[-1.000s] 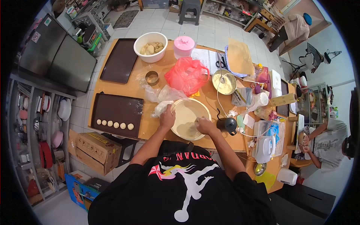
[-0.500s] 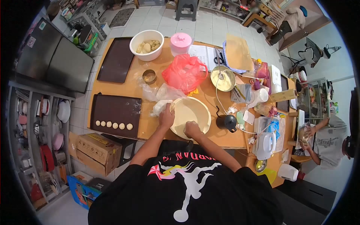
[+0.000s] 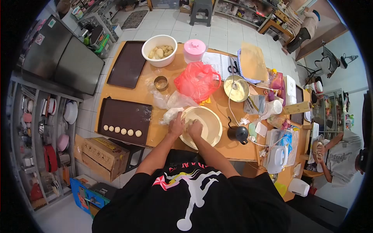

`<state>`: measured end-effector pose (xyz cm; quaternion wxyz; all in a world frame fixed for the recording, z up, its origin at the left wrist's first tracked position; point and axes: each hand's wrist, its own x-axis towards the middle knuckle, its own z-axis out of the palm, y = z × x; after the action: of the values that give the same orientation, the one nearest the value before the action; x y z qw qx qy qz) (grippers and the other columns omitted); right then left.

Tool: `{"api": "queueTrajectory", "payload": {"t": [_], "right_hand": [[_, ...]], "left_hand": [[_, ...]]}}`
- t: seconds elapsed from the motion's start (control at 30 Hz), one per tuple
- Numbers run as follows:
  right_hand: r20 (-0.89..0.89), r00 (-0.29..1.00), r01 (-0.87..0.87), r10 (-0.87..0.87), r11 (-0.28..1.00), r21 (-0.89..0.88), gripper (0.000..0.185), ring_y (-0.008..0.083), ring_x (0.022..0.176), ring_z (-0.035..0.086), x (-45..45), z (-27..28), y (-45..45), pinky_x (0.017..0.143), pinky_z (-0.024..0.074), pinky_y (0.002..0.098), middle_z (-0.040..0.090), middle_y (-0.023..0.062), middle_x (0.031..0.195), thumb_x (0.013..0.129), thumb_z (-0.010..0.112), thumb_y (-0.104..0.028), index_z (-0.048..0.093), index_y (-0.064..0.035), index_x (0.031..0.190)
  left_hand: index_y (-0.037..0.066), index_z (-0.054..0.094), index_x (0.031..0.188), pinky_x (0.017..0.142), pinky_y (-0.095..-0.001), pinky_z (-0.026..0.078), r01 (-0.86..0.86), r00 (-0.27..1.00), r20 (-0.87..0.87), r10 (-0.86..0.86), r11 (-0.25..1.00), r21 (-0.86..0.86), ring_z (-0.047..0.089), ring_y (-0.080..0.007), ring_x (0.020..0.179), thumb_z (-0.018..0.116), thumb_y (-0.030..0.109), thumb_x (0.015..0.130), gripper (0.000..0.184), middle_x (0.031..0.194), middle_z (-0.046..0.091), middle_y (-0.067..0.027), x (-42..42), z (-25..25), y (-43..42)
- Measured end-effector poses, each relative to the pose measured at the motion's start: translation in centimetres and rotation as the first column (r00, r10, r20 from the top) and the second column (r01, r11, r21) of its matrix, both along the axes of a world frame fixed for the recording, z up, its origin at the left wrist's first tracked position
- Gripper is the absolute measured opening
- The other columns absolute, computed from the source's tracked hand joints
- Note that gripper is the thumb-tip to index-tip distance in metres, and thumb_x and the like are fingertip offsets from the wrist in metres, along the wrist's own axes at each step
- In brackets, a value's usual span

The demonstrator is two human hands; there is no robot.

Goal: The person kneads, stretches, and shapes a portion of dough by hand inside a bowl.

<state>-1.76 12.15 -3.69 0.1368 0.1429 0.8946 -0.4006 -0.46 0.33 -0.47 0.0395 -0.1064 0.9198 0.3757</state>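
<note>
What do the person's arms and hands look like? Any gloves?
No gloves: the left hand and right hand are bare. So are the forearms, with no watch that I can see. Wide black sleeves belong to a black shirt with a white figure on it.

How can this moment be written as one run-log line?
left hand: at rim of beige bowl; right hand: inside bowl, grasp unclear; dough balls: row on near tray; red bag: beyond bowl
</note>
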Motion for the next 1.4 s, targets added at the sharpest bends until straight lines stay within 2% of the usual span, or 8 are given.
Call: {"api": "queueTrajectory", "payload": {"t": [0.17, 0.3, 0.37, 0.43, 0.5, 0.63, 0.83, 1.4], "right_hand": [[0.501, 0.804, 0.591, -0.32, 0.513, -0.623, 0.029, 0.0298, 0.059, 0.065, -3.1, -1.1, 0.8, 0.054, 0.0543, 0.0415, 0.066, 0.019, 0.081, 0.094, 0.048, -0.02, 0.057, 0.0072, 0.089], [0.655, 0.756, 0.634, 0.017, 0.231, -0.738, 0.024, 0.026, 0.071, 0.068, -3.8, -2.5, 4.9, 0.063, 0.0577, 0.0341, 0.068, 0.0168, 0.085, 0.094, 0.047, -0.012, 0.059, 0.0078, 0.1], [0.369, 0.921, 0.119, 0.122, 0.816, -0.566, 0.024, 0.0275, 0.074, 0.068, -3.7, -0.8, 8.1, 0.069, 0.0563, 0.0365, 0.069, 0.0168, 0.086, 0.091, 0.053, -0.015, 0.063, 0.0055, 0.099], [0.236, 0.92, -0.291, 0.312, 0.949, -0.12, 0.025, 0.0292, 0.076, 0.068, -3.2, 2.5, 9.5, 0.074, 0.0547, 0.0383, 0.07, 0.0171, 0.086, 0.086, 0.059, -0.019, 0.066, 0.0035, 0.097], [0.249, 0.864, -0.495, 0.437, 0.829, 0.26, 0.029, 0.0312, 0.078, 0.067, -2.5, 6.3, 10.1, 0.077, 0.0528, 0.0396, 0.07, 0.0176, 0.086, 0.082, 0.065, -0.024, 0.068, 0.0017, 0.094], [-0.016, 0.924, -0.381, 0.383, 0.922, 0.073, 0.056, 0.0336, 0.095, 0.064, -2.1, 1.4, 9.7, 0.086, 0.049, 0.0419, 0.067, 0.0186, 0.104, 0.078, 0.068, -0.043, 0.06, -0.0051, 0.118], [0.123, 0.641, -0.749, 0.758, 0.584, 0.313, 0.052, 0.0371, 0.108, 0.059, -1.2, 6.2, 5.4, 0.092, 0.0457, 0.047, 0.062, 0.0222, 0.112, 0.082, 0.063, -0.044, 0.057, -0.0091, 0.12], [0.199, 0.511, -0.844, 0.836, 0.444, 0.302, 0.021, 0.0379, 0.091, 0.064, 4.4, 8.5, 7.7, 0.08, 0.0519, 0.0459, 0.066, 0.0231, 0.091, 0.077, 0.061, -0.013, 0.065, 0.0, 0.093]], "left_hand": [[0.011, 0.044, 0.123, 0.074, -0.0562, 0.046, 0.003, 1.0, -0.002, -0.003, 1.0, 0.008, 0.06, -0.0479, 0.088, 0.053, 0.021, 0.092, 0.034, 0.093, 0.064, -0.0261, 0.1, 0.0, -0.1], [0.008, 0.046, 0.121, 0.075, -0.0559, 0.046, -0.025, 1.0, 0.004, 0.025, 0.999, 0.047, 0.06, -0.0475, 0.088, 0.054, 0.021, 0.091, 0.034, 0.093, 0.064, -0.0253, -0.1, 1.1, 0.0], [0.007, 0.046, 0.121, 0.076, -0.0559, 0.046, -0.03, 1.0, 0.002, 0.03, 0.998, 0.046, 0.06, -0.0473, 0.089, 0.054, 0.021, 0.091, 0.034, 0.093, 0.064, -0.025, 0.3, 1.2, 0.2], [0.007, 0.046, 0.121, 0.076, -0.0555, 0.046, -0.027, 0.999, -0.024, 0.029, 0.998, 0.059, 0.06, -0.0472, 0.089, 0.054, 0.02, 0.091, 0.033, 0.093, 0.064, -0.025, 0.3, 0.3, 0.1], [0.007, 0.046, 0.121, 0.076, -0.0553, 0.046, -0.034, 0.998, -0.047, 0.038, 0.997, 0.07, 0.06, -0.0472, 0.088, 0.054, 0.02, 0.091, 0.033, 0.093, 0.065, -0.025, 0.2, -0.1, 0.3], [0.009, 0.045, 0.122, 0.075, -0.055, 0.047, -0.032, 0.998, -0.06, 0.037, 0.997, 0.075, 0.061, -0.0463, 0.088, 0.054, 0.02, 0.091, 0.034, 0.094, 0.065, -0.0243, 0.3, 0.3, 0.2], [0.011, 0.045, 0.123, 0.074, -0.0551, 0.047, -0.047, 0.999, -0.01, 0.047, 0.999, 0.002, 0.062, -0.0464, 0.085, 0.054, 0.022, 0.091, 0.035, 0.091, 0.065, -0.0249, 0.2, 0.3, 0.3], [0.007, 0.047, 0.116, 0.073, -0.0553, 0.047, -0.038, 0.998, -0.053, 0.04, 0.999, 0.032, 0.061, -0.047, 0.083, 0.056, 0.021, 0.089, 0.032, 0.087, 0.065, -0.0255, 0.5, 0.7, 0.8]]}}
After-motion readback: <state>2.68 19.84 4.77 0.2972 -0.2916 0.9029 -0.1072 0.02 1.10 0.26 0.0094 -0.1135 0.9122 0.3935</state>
